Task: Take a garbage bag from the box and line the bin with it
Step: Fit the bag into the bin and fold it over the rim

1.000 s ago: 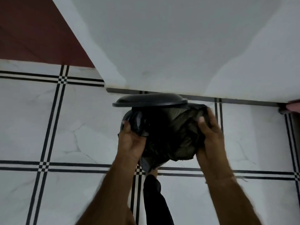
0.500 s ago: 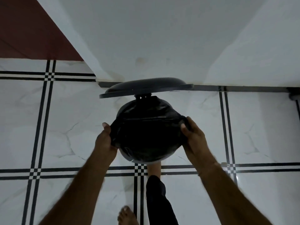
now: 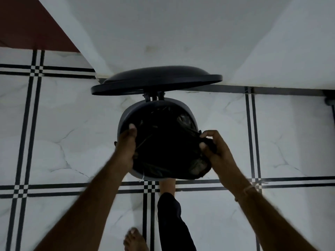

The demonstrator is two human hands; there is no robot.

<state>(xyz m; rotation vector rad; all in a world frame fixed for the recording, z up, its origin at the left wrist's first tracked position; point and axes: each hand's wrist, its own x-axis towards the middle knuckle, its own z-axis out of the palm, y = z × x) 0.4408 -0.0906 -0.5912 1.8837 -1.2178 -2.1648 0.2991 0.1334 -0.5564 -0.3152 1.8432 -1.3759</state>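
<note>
A round grey pedal bin (image 3: 125, 118) stands on the tiled floor with its dark lid (image 3: 155, 79) raised toward the wall. A black garbage bag (image 3: 168, 142) sits in the bin's mouth, its edge folded over the rim at the front right. My left hand (image 3: 126, 147) presses the bag's edge on the left rim. My right hand (image 3: 213, 147) pinches a bunch of the bag at the right rim. No box is in view.
A white wall (image 3: 181, 33) rises just behind the bin, with a dark red surface (image 3: 27, 24) at the far left. My foot (image 3: 167, 185) rests at the bin's base, another bare foot (image 3: 136, 240) stands nearer. White marble floor tiles (image 3: 54, 133) with black lines surround the bin.
The bag has gone from a bunched mass above the bin to spread inside its mouth. Both hands moved down onto the rim, and the bag's edge now laps over the front right.
</note>
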